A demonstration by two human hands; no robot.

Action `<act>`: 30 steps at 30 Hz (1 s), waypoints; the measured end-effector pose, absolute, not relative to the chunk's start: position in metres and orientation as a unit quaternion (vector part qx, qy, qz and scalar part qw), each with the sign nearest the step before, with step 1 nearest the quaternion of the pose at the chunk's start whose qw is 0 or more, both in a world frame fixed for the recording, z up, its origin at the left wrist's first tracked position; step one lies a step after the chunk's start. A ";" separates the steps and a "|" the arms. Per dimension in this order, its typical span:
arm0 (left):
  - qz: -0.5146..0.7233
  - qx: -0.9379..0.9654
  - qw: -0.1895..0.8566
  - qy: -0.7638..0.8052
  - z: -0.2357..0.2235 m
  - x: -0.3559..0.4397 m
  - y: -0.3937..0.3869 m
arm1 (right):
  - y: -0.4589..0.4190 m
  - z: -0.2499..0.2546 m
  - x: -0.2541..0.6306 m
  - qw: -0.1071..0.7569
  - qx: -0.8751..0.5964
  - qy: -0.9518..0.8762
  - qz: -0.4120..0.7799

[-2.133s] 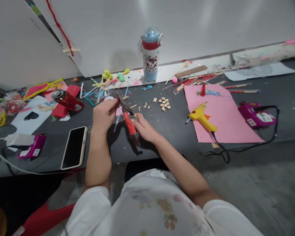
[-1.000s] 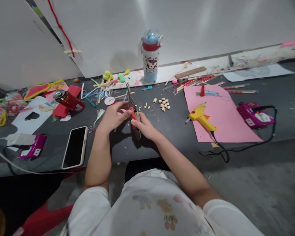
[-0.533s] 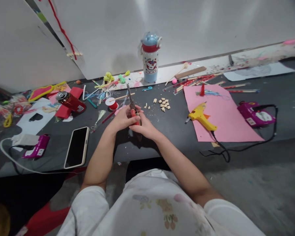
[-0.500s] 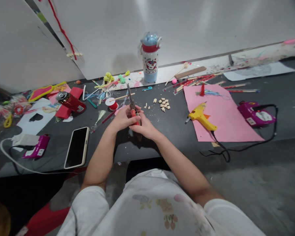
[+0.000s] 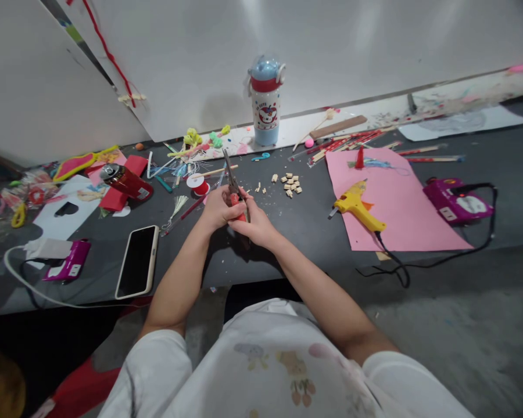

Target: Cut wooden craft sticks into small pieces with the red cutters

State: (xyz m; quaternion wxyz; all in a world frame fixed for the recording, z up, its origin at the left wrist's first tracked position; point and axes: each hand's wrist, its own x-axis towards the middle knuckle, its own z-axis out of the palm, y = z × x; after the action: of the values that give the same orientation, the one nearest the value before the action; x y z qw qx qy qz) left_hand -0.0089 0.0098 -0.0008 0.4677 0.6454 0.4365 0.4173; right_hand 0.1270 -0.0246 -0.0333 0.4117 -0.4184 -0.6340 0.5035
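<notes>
Both hands are closed around a pair of pliers (image 5: 232, 180) with red handles, its long dark jaws pointing up and away from me. My left hand (image 5: 218, 208) wraps the left side of the handles, and my right hand (image 5: 258, 222) grips from the right, their fingers meeting there. A thin wooden stick (image 5: 210, 172) runs from above a red thread spool (image 5: 197, 184) towards the jaws; whether they touch it, I cannot tell. Right of the pliers lie several small cut wooden pieces (image 5: 291, 184), with tiny scraps (image 5: 258, 187) nearer the hands.
A white and blue bottle (image 5: 267, 107) stands at the back. To the right, a yellow glue gun (image 5: 358, 208) rests on pink paper (image 5: 401, 223), beside a purple power block (image 5: 455, 203). Leftward are a phone (image 5: 136, 262), a tilted red can (image 5: 128, 184) and craft scraps.
The pliers and both hands stay nearly in place, with only a slight shift of the fingers on the handles. The view has moved a little.
</notes>
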 end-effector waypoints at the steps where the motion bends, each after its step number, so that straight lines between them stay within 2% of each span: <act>1: 0.417 0.645 0.467 0.437 -0.001 -0.009 0.010 | -0.024 -0.034 0.127 0.412 -0.419 -0.633 0.504; 10: 0.385 0.667 0.454 0.448 0.000 -0.011 0.013 | -0.023 -0.033 0.125 0.422 -0.411 -0.604 0.537; 13: 0.398 0.690 0.394 0.458 0.003 -0.016 0.010 | -0.023 -0.030 0.125 0.403 -0.445 -0.578 0.552; 15: 0.451 0.688 0.297 0.485 0.006 -0.022 0.007 | -0.023 -0.028 0.126 0.393 -0.470 -0.564 0.554; 17: 0.497 0.686 0.125 0.517 0.011 -0.027 0.003 | -0.024 -0.026 0.127 0.391 -0.476 -0.562 0.552; 19: 0.494 0.701 -0.043 0.512 0.016 -0.030 0.001 | -0.025 -0.025 0.128 0.386 -0.466 -0.573 0.552; 21: 0.452 0.734 -0.124 0.492 0.018 -0.030 0.004 | -0.026 -0.025 0.127 0.380 -0.455 -0.589 0.550; 25: 0.359 0.775 -0.110 0.508 0.013 -0.024 0.015 | -0.025 -0.027 0.127 0.378 -0.446 -0.593 0.554; 30: 0.354 0.748 -0.086 0.554 0.003 -0.023 0.026 | -0.022 -0.027 0.131 0.380 -0.421 -0.591 0.574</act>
State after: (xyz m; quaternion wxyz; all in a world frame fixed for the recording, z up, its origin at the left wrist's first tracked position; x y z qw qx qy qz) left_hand -0.0231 0.0259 0.0034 -0.0862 0.7480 0.5544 0.3545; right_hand 0.1306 -0.0220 -0.0274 0.3802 -0.4210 -0.5906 0.5739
